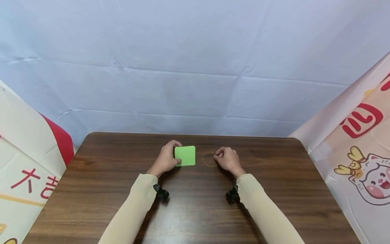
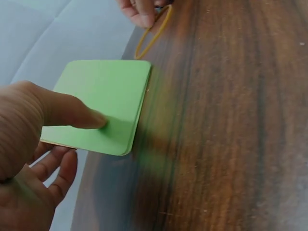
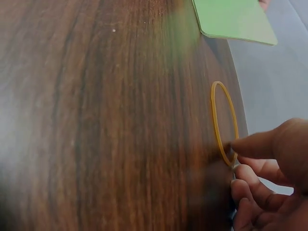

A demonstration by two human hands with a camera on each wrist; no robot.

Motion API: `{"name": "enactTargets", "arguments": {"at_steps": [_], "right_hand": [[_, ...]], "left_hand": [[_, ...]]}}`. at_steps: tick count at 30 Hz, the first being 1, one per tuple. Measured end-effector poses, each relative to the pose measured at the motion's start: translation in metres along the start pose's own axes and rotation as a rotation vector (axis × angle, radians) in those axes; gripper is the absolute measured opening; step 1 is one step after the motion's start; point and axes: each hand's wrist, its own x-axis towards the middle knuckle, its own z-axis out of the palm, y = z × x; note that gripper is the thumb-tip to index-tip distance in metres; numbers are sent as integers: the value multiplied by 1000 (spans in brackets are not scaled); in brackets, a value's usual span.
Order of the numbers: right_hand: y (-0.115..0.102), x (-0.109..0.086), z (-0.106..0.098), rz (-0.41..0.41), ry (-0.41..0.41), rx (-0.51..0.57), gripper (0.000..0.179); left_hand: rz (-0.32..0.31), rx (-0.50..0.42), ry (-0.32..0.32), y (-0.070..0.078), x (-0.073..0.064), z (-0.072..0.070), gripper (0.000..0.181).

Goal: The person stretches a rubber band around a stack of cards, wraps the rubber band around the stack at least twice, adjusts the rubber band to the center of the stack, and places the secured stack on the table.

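My left hand [image 1: 166, 158] grips a thin stack of green square cards [image 1: 186, 156] with rounded corners. In the left wrist view the thumb [image 2: 79, 113] lies on the top card and the other fingers are underneath. The stack is held over the wooden table, its layered edge showing. To the right, my right hand [image 1: 228, 158] pinches a yellow rubber band [image 1: 203, 160] between thumb and fingertips. The band [image 3: 215, 115] hangs out as an open loop toward the cards, apart from them. Part of it is hidden by the fingertips.
Both hands are over the far half of a dark brown wooden table [image 1: 195, 210]. Behind its back edge hangs a pale cloth [image 1: 195, 74]. Printed cloths with red characters stand at the left [image 1: 27, 176] and right [image 1: 362, 152]. Each wrist wears a small black camera.
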Motion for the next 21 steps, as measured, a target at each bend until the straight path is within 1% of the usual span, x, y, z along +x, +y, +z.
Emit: {"name": "enactTargets", "arguments": {"at_steps": [4, 7, 12, 16, 21], "right_hand": [[-3, 2, 1, 40, 0, -18, 9], [-5, 2, 2, 46, -14, -40, 11], [-5, 2, 5, 18, -15, -65, 12], [-4, -3, 5, -1, -8, -5, 12], [-4, -6, 3, 17, -10, 89, 11]], "left_hand": [[74, 38, 43, 2, -3, 3, 46], [102, 49, 62, 3, -5, 4, 42], [121, 55, 72, 5, -8, 4, 36], [121, 58, 64, 7, -12, 3, 31], [119, 43, 58, 7, -15, 1, 28]]}}
